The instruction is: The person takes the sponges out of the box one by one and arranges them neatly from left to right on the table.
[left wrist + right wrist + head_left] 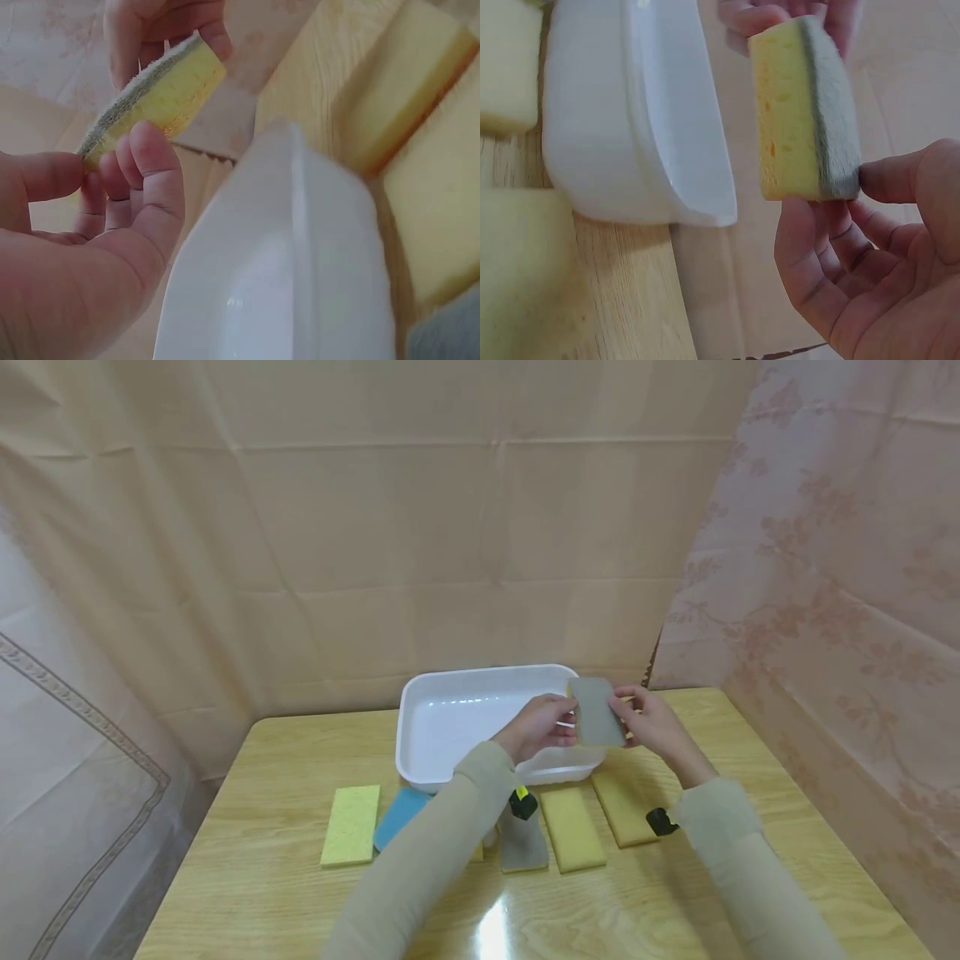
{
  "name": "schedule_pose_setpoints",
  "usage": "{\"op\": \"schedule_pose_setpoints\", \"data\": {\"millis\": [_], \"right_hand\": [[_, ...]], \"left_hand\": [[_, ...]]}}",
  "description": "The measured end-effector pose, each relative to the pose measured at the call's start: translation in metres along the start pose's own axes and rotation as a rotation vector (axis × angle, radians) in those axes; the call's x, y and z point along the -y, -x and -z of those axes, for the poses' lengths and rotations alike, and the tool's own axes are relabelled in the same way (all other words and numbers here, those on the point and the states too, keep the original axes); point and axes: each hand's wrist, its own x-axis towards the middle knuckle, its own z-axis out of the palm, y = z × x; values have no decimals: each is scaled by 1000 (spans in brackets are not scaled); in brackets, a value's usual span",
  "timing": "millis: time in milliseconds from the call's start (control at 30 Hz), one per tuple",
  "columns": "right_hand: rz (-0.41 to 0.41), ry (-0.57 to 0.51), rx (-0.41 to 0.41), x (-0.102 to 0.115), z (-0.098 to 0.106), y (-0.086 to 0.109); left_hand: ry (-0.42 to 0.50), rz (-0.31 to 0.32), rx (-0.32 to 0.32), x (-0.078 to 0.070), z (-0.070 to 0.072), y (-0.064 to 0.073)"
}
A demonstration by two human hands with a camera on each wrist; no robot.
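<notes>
A yellow sponge (598,714) with a grey scouring side is held up over the right part of a white plastic basin (442,735). My left hand (538,727) pinches its left edge, thumb on the grey side and fingers against the yellow foam. At the opposite edge, my right hand (654,723) pinches it the same way. In the left wrist view, the sponge (161,94) looks slightly bent. Holes dot the yellow foam of the sponge (787,112) in the right wrist view.
In front of the basin lie a pale yellow sponge (351,825), a blue piece (401,817), a grey-topped sponge (522,845) and two tan-yellow sponges, one in the middle (573,829) and one farther right (624,810). My left sleeve partly covers this row. A beige curtain (450,527) hangs behind the wooden table (277,860).
</notes>
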Motion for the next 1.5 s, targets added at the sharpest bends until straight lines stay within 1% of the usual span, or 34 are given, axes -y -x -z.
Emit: {"op": "schedule_pose_setpoints", "data": {"millis": [167,367,533,767,933,1200,1367,1500], "right_hand": [[19,59,-37,-3,7,10],[36,68,-56,-5,16,20],[48,81,-92,-10,20,27],[59,121,-132,-16,23,34],[54,145,-140,-23,24,38],[26,163,-167,-33,25,42],[9,170,-159,-40,26,45],[-11,178,-153,-45,28,49]], "left_hand": [[21,-5,27,3,-11,2],[30,-3,58,7,-22,2],[26,2,83,11,-29,4],[24,20,97,19,-38,4],[28,29,95,27,-43,2],[15,30,116,35,-51,2],[-10,48,105,39,-55,4],[-14,45,106,42,-60,5]]}}
